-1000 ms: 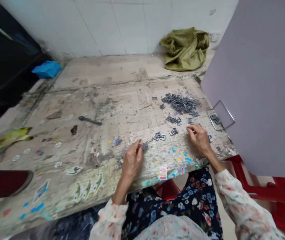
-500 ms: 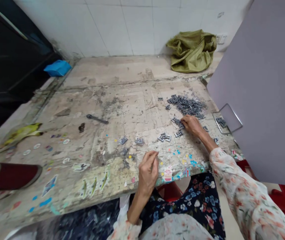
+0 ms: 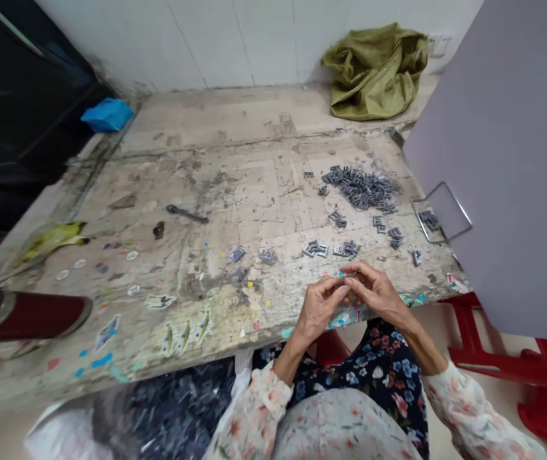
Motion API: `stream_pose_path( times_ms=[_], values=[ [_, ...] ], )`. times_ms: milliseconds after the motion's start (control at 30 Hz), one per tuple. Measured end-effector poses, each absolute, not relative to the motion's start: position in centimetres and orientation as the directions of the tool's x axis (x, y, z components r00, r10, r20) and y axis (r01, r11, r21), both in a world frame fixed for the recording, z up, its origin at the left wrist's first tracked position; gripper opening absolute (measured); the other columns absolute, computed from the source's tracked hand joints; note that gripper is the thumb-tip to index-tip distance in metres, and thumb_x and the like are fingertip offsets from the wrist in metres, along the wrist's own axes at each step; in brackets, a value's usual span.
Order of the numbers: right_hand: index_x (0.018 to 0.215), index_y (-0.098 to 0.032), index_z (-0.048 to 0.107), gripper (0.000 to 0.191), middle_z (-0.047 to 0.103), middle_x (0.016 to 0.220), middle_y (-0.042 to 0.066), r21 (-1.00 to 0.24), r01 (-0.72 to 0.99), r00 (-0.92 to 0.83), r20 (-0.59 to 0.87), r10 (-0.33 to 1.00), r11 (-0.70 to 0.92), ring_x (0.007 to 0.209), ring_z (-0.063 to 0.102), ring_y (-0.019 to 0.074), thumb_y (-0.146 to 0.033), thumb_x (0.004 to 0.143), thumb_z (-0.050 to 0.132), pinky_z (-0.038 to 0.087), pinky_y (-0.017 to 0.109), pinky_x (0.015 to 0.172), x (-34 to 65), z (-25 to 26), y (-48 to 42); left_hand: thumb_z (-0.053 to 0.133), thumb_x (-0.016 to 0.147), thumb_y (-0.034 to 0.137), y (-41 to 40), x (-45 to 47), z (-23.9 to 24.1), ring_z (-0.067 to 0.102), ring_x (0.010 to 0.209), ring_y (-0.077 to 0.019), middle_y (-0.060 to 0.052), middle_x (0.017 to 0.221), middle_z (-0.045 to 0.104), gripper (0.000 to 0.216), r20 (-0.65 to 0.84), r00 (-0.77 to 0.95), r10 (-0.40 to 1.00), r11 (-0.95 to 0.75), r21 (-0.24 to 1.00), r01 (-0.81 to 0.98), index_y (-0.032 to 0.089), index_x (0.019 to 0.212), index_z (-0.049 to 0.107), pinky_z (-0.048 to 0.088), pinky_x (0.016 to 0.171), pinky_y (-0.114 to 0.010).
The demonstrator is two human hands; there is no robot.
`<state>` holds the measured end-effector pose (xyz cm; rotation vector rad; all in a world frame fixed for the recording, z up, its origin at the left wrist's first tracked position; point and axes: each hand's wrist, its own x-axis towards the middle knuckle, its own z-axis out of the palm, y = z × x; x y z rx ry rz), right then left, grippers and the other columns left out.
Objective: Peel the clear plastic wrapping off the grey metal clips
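My left hand (image 3: 319,305) and my right hand (image 3: 374,291) meet fingertip to fingertip over the near edge of the worn table (image 3: 235,191). Both pinch closed on something too small to make out. Just beyond them lie small groups of grey metal clips (image 3: 345,249), and a bigger pile of the same clips (image 3: 362,188) sits farther back on the right. Another few clips (image 3: 429,220) lie inside a wire loop at the right edge.
A dark bolt-like tool (image 3: 187,214) lies mid-table. A dark red cylinder (image 3: 29,316) rests at the left edge, a yellow-green wrapper (image 3: 55,237) behind it. An olive sack (image 3: 376,70) lies at the back wall. A grey panel (image 3: 508,160) stands right, red stools (image 3: 537,377) below.
My right hand has drawn back from the clips near the pile to the table's near edge. My left hand has moved right to meet it.
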<state>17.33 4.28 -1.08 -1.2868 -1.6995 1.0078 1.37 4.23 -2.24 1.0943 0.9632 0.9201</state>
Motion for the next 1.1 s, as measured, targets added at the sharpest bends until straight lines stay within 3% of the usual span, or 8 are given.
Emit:
stream_pose_path(
  times_ms=[100,267,467,567,667,833,933,1100],
  values=[
    [0.12,-0.02,0.059,0.029,0.065,0.102,0.007,-0.82,0.509,-0.162,0.208,0.965,0.262,0.075,0.061,0.0154,-0.029,0.094,0.051,0.053,0.03,0.068,17.4,-1.9,5.6,0.074,0.075,0.043,3.7,0.9,-2.6,0.063,0.067,-0.0127,-0.005,0.089,0.067,0.032,-0.264,0.213,0.941,0.302,0.938,-0.17,0.014,0.089,0.077,0.056,0.065,-0.026],
    [0.112,-0.02,0.064,0.025,0.062,0.112,0.012,-0.399,0.815,-0.279,0.363,0.889,0.42,0.105,0.053,0.0267,-0.018,0.092,0.049,0.047,0.042,0.089,17.6,-2.8,9.3,0.078,0.071,0.041,3.2,0.0,-2.5,0.063,0.079,-0.0143,-0.01,0.11,0.067,0.032,-0.316,0.111,0.942,0.334,0.906,-0.259,0.016,0.09,0.079,0.057,0.066,-0.026],
    [0.092,-0.015,0.066,0.02,0.064,0.098,0.015,-0.133,0.92,-0.33,0.248,0.911,0.369,0.097,0.05,0.0284,-0.023,0.095,0.048,0.041,0.043,0.083,16.3,-2.9,10.7,0.079,0.069,0.042,3.0,-0.8,-2.9,0.061,0.062,-0.0106,-0.005,0.07,0.069,0.033,-0.434,0.065,0.898,0.427,0.83,-0.36,0.012,0.083,0.077,0.053,0.062,-0.021],
    [0.092,-0.016,0.066,0.026,0.065,0.105,0.014,-0.222,0.901,-0.278,0.363,0.889,0.372,0.101,0.051,0.0275,-0.023,0.097,0.042,0.04,0.044,0.087,16.7,-3.0,10.3,0.081,0.067,0.043,2.9,-0.9,-3.0,0.061,0.058,-0.0093,-0.006,0.073,0.072,0.034,-0.477,0.077,0.876,0.463,0.783,-0.416,0.011,0.08,0.076,0.053,0.059,-0.02],
    [0.093,-0.016,0.065,0.027,0.066,0.101,0.012,-0.518,0.79,-0.07,0.456,0.887,0.328,0.095,0.056,0.0237,-0.03,0.097,0.042,0.044,0.04,0.085,17.8,-3.0,9.8,0.082,0.064,0.041,2.8,-0.8,-2.9,0.061,0.056,-0.0082,-0.007,0.077,0.074,0.035,-0.496,0.098,0.863,0.485,0.757,-0.438,0.011,0.078,0.075,0.053,0.059,-0.02],
    [0.089,-0.019,0.06,0.038,0.062,0.067,0.002,-0.948,0.318,0.239,0.071,0.968,-0.009,0.051,0.053,0.0139,-0.054,0.093,0.045,0.045,0.028,0.051,19.8,-3.6,9.0,0.083,0.062,0.041,2.6,-0.2,-2.7,0.06,0.056,-0.0077,-0.007,0.075,0.073,0.035,-0.505,0.142,0.852,0.511,0.737,-0.442,0.01,0.077,0.075,0.053,0.06,-0.02],
    [0.096,-0.019,0.058,0.039,0.06,0.063,-0.001,-0.964,0.25,0.254,-0.024,0.967,-0.089,0.047,0.052,0.0134,-0.056,0.088,0.05,0.043,0.026,0.046,20.7,-4.0,8.5,0.084,0.062,0.041,2.4,0.2,-2.7,0.06,0.056,-0.0077,-0.006,0.071,0.072,0.036,-0.5,0.157,0.852,0.514,0.739,-0.436,0.009,0.077,0.075,0.054,0.059,-0.019],
    [0.11,-0.018,0.059,0.034,0.061,0.059,0.0,-0.775,0.625,0.295,0.123,0.948,-0.094,0.051,0.056,0.0174,-0.044,0.094,0.045,0.043,0.029,0.054,21.0,-3.3,7.0,0.084,0.062,0.041,2.3,0.7,-2.9,0.06,0.054,-0.0081,-0.003,0.06,0.068,0.036,-0.513,0.171,0.841,0.532,0.729,-0.43,0.009,0.076,0.074,0.054,0.06,-0.019]
  ],
)
